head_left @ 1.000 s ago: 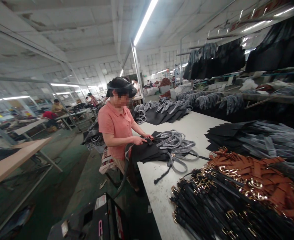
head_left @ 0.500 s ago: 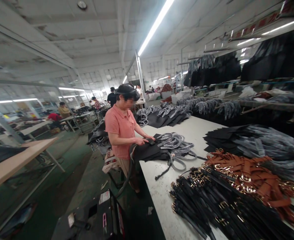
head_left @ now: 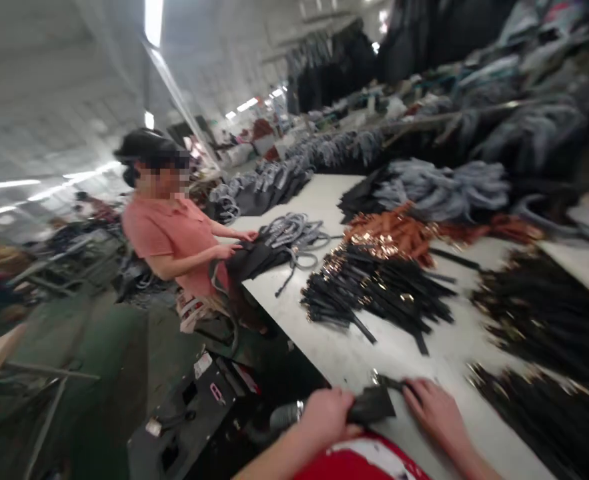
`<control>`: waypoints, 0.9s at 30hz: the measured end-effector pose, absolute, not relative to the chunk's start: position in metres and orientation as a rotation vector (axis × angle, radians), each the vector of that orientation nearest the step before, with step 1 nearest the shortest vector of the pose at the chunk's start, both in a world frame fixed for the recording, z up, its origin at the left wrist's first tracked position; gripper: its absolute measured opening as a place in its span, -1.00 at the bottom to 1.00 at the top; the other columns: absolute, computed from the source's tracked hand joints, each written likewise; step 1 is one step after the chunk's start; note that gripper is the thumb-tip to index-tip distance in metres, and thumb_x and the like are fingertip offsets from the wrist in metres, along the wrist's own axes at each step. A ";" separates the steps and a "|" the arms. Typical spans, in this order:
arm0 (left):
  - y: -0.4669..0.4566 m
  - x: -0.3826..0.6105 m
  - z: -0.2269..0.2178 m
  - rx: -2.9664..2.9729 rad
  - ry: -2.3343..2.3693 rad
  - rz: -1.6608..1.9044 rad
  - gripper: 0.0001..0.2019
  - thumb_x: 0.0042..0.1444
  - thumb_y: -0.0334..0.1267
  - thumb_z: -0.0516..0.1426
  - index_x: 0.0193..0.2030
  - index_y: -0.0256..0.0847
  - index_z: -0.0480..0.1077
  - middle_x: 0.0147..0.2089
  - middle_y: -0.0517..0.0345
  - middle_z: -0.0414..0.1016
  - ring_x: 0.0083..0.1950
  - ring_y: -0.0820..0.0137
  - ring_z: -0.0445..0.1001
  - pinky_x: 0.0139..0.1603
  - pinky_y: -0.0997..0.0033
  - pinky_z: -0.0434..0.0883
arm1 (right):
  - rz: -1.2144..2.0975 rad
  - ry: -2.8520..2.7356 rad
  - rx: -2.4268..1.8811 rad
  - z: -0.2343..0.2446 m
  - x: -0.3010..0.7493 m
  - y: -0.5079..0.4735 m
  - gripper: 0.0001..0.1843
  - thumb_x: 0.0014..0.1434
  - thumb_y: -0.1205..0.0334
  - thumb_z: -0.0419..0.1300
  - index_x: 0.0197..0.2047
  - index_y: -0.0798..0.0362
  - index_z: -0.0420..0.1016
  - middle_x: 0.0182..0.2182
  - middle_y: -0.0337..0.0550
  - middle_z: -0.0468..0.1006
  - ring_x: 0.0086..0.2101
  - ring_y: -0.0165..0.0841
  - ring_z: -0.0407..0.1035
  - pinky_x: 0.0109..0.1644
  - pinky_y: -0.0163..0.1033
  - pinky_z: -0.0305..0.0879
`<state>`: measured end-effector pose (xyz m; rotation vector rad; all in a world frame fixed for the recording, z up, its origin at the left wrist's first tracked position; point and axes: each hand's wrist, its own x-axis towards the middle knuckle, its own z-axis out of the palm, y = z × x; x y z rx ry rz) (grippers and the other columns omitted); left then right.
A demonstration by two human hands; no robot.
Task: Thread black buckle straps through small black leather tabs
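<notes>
My left hand (head_left: 327,415) is closed round the left end of a small black leather piece (head_left: 373,404) at the near edge of the white table (head_left: 339,353). The fingers of my right hand (head_left: 437,413) are pressed together on the piece's right end. A small metal fitting (head_left: 375,378) shows just above the piece. The picture is smeared by motion, so finer detail is lost.
A co-worker in a pink shirt (head_left: 174,233) stands at the table's left side, handling dark bags (head_left: 254,257). Piles of black belts (head_left: 374,293), brown belts (head_left: 394,233) and grey straps (head_left: 294,233) lie on the table. A black box (head_left: 189,413) sits on the floor.
The view has swung down and to the right. My two hands and the black piece have come into view at the bottom. The co-worker stays at the same spot.
</notes>
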<state>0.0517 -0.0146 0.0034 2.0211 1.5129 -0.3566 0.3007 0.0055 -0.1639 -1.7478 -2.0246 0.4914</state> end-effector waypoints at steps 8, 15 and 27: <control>0.017 0.073 -0.003 2.265 1.414 -0.627 -0.61 0.11 0.06 -0.04 -0.07 -0.14 0.28 -0.15 0.01 0.47 -0.14 0.25 0.47 -0.17 0.35 0.38 | 0.502 -1.968 -1.958 -0.169 0.325 0.004 -0.69 0.22 0.18 -0.07 -0.14 0.03 0.46 -0.25 -0.08 0.43 -0.20 -0.32 0.25 -0.14 -0.23 0.03; 0.054 0.137 -0.011 2.378 1.329 -0.761 -0.58 0.05 0.06 -0.01 -0.09 -0.19 0.33 -0.17 -0.05 0.52 -0.15 0.13 0.49 -0.20 0.24 0.41 | 0.469 -1.958 -1.955 -0.168 0.323 0.000 -0.73 0.23 0.18 -0.07 -0.21 0.02 0.44 -0.28 -0.11 0.41 -0.22 -0.33 0.21 -0.16 -0.24 -0.04; 0.075 0.164 -0.005 2.369 1.258 -0.896 -0.56 0.01 0.06 0.01 -0.09 -0.20 0.37 -0.16 -0.09 0.53 -0.14 0.12 0.50 -0.18 0.23 0.41 | 0.446 -1.920 -1.979 -0.168 0.328 0.003 -0.73 0.23 0.20 -0.08 -0.22 0.00 0.43 -0.26 -0.12 0.42 -0.23 -0.33 0.20 -0.18 -0.22 -0.07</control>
